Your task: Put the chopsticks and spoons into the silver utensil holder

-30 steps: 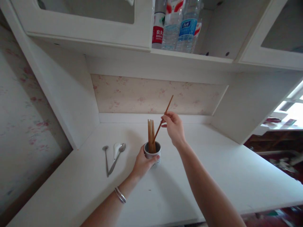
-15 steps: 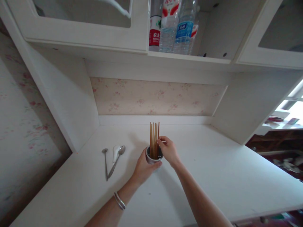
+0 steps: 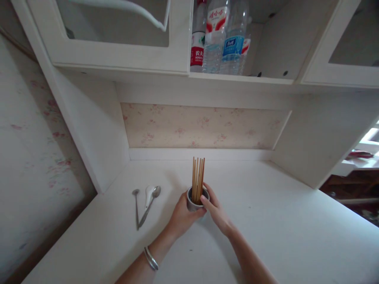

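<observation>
The left hand (image 3: 181,215) was wrapped round the left side of the cup (image 3: 192,206), its thumb across the front, while the right hand (image 3: 217,215) curled at the opposite rim, though whether it pinched any chopsticks (image 3: 197,177) could not be told. These stood bundled inside the cup, rising between and above both hands. A firm left hold and a light right touch seemed best, so that the cup would not tip.
</observation>
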A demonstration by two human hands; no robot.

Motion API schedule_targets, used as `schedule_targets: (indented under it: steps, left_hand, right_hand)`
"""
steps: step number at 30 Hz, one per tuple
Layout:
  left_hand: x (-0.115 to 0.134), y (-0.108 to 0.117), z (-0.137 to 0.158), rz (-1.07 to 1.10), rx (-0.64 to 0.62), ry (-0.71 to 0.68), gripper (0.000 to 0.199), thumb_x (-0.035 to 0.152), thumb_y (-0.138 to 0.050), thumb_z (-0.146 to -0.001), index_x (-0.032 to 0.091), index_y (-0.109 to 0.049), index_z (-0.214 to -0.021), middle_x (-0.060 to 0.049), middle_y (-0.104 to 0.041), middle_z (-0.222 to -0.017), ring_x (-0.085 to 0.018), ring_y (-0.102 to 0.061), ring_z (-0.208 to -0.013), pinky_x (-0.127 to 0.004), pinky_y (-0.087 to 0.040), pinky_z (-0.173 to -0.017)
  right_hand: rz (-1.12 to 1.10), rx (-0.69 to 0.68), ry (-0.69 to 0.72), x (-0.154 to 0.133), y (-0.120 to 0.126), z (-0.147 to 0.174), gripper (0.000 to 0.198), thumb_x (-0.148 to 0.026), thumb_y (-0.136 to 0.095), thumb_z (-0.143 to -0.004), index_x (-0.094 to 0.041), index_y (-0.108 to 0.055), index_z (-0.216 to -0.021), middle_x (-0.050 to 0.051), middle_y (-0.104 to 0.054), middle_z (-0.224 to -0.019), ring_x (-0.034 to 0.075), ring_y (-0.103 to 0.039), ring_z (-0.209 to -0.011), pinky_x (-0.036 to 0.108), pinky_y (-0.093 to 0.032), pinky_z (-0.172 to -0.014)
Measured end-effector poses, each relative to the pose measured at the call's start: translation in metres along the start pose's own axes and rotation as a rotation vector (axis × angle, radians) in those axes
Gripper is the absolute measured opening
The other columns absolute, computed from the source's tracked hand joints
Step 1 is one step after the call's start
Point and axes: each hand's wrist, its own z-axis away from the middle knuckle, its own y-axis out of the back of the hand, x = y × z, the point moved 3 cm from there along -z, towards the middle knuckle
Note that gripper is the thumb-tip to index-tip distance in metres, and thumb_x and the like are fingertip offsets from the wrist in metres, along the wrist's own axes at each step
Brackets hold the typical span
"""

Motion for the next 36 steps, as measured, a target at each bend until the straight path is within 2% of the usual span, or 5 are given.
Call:
schedule_targets:
  steps: [10,15,20,30,36]
  left_hand:
    - [0.005,0.027,0.013,-0.406,-0.043,-0.005,0.060,0.028,-0.076,-0.065,0.021,-0.057,-0.122,-0.010,-0.059,-0.122,-0.026,-0.055,-0.112,-0.037,-0.045,-0.095]
    - [0.031,0.094,0.019,-0.882,0.042,0.160,0.027,0.042,-0.051,-0.084,0.021,-0.065,-0.091,-0.006,-0.069,-0.095,-0.020,-0.064,-0.082,-0.031,-0.046,-0.076]
    - [0.044,0.183,0.017,-1.373,0.245,0.385,0.038,0.052,-0.036,-0.088,0.022,-0.059,-0.086,-0.007,-0.070,-0.087,-0.026,-0.065,-0.081,-0.032,-0.040,-0.066]
    - [0.012,0.229,0.003,-1.486,0.020,0.616,0.032,0.037,-0.036,-0.086,0.016,-0.060,-0.080,-0.019,-0.069,-0.098,-0.032,-0.064,-0.097,-0.036,-0.043,-0.075]
    - [0.036,0.237,-0.001,-1.375,0.067,0.648,0.033,0.033,-0.031,-0.086,0.016,-0.058,-0.078,-0.010,-0.067,-0.077,-0.022,-0.064,-0.062,-0.028,-0.043,-0.058]
  right_hand:
    - [0.069,-0.012,0.119,0.002,-0.007,0.009,0.073,-0.032,-0.078,-0.071,-0.025,-0.039,-0.132,0.008,-0.056,-0.129,0.026,-0.054,-0.118,0.044,-0.043,-0.099]
    - [0.107,0.017,0.087,0.004,-0.004,0.009,0.075,-0.032,-0.078,-0.070,-0.026,-0.037,-0.133,0.008,-0.056,-0.128,0.025,-0.057,-0.114,0.043,-0.046,-0.096]
    - [0.120,0.012,0.062,0.003,-0.006,0.010,0.075,-0.033,-0.077,-0.070,-0.027,-0.036,-0.133,0.008,-0.057,-0.128,0.026,-0.058,-0.113,0.044,-0.047,-0.094]
    - [0.139,0.027,0.067,0.003,-0.007,0.010,0.078,-0.034,-0.078,-0.069,-0.026,-0.036,-0.134,0.009,-0.058,-0.126,0.025,-0.060,-0.108,0.042,-0.047,-0.092]
    - [0.145,0.033,0.091,0.003,-0.007,0.011,0.078,-0.035,-0.078,-0.069,-0.026,-0.037,-0.134,0.008,-0.057,-0.128,0.025,-0.058,-0.111,0.042,-0.047,-0.093]
